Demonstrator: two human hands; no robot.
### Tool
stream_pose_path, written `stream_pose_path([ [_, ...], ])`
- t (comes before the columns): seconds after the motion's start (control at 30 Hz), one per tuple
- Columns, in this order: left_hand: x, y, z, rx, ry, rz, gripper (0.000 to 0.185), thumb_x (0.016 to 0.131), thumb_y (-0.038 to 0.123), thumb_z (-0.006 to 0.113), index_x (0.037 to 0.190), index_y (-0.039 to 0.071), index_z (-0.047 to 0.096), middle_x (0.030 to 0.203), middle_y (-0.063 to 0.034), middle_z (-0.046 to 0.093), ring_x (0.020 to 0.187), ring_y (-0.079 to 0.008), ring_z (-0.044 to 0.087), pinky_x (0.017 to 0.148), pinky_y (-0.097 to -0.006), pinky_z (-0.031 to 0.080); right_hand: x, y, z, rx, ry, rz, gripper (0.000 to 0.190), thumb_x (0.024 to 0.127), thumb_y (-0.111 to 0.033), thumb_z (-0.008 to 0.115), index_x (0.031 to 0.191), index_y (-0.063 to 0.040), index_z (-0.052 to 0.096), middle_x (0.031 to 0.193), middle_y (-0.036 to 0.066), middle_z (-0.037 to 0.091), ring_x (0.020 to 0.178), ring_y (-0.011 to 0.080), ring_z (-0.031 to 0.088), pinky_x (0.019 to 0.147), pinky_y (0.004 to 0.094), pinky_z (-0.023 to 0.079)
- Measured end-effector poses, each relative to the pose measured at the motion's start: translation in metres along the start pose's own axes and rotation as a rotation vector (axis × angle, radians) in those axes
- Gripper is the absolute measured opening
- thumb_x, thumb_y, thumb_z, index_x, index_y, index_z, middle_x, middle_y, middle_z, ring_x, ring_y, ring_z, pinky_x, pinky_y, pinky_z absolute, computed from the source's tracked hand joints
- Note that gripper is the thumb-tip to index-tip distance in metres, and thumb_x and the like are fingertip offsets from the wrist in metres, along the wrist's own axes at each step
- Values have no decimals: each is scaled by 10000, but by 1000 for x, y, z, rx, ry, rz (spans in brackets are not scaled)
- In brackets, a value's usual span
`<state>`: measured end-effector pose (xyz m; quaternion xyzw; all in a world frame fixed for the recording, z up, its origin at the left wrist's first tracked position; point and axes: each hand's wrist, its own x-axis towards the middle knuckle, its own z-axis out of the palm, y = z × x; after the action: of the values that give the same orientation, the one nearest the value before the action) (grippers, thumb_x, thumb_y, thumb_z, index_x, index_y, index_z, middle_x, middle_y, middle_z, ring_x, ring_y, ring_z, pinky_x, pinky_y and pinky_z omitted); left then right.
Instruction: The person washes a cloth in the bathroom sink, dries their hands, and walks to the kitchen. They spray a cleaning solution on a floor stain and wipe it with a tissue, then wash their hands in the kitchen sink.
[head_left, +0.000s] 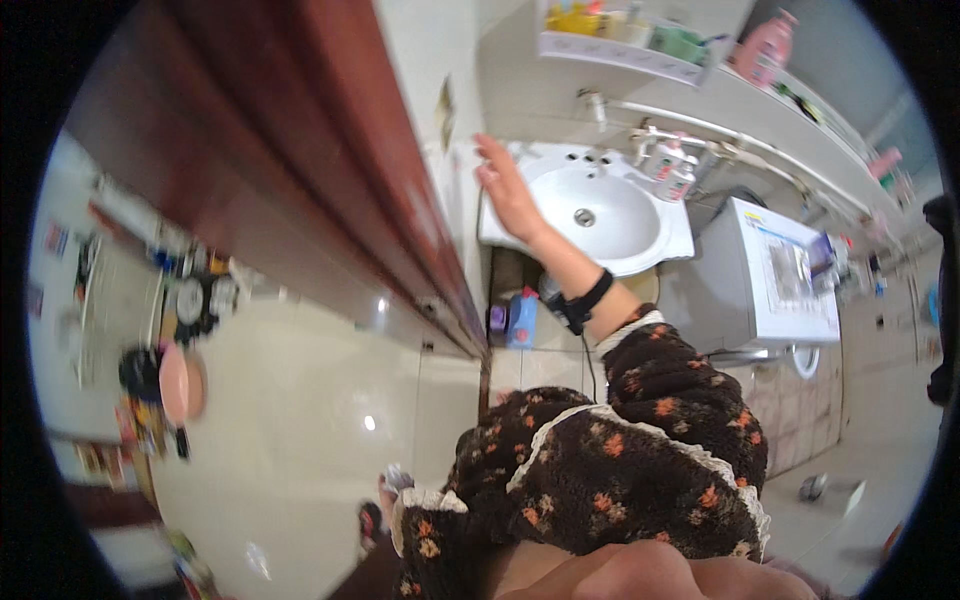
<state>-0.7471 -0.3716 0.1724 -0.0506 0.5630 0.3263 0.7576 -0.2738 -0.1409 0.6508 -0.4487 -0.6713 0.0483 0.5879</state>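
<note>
My right hand (510, 191) reaches over the left rim of a white washbasin (679, 236). Its fingers are apart and it holds nothing. A black strap with a small device (581, 307) sits around that wrist, and a cable hangs from it. The wall beside the fingertips bears a small plate (445, 112), seen at a slant. Low at the left of my body, my left hand (388, 501) shows partly past a brown flowered sleeve with a pale lace cuff. It is closed on a small crumpled grey item (398, 477), too blurred to name.
A dark red wooden door frame (360, 187) stands close at the left. Pump bottles (677, 180) stand at the basin's right. A white washing machine (795, 277) is further right. Below the basin stands a blue bottle (523, 321). A pink basin (176, 382) lies far left.
</note>
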Motion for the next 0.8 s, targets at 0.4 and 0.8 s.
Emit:
stream_pose_path([
  [0.4,43,262,112,709,-174,-30,451,933,546,534,1079,140,666,898,-31,702,756,-228,664,654,-374,543,55,-34,66,57,117,53,714,1040,-532,262,1481,27,321,1505,209,358,1412,317,324,1175,400,241],
  [0.8,21,395,154,1069,-333,-106,474,931,554,541,1081,121,662,879,-49,699,729,-232,660,635,-371,541,63,-62,74,264,134,365,834,979,-684,110,1544,-91,269,1584,74,296,1449,231,281,1192,367,203],
])
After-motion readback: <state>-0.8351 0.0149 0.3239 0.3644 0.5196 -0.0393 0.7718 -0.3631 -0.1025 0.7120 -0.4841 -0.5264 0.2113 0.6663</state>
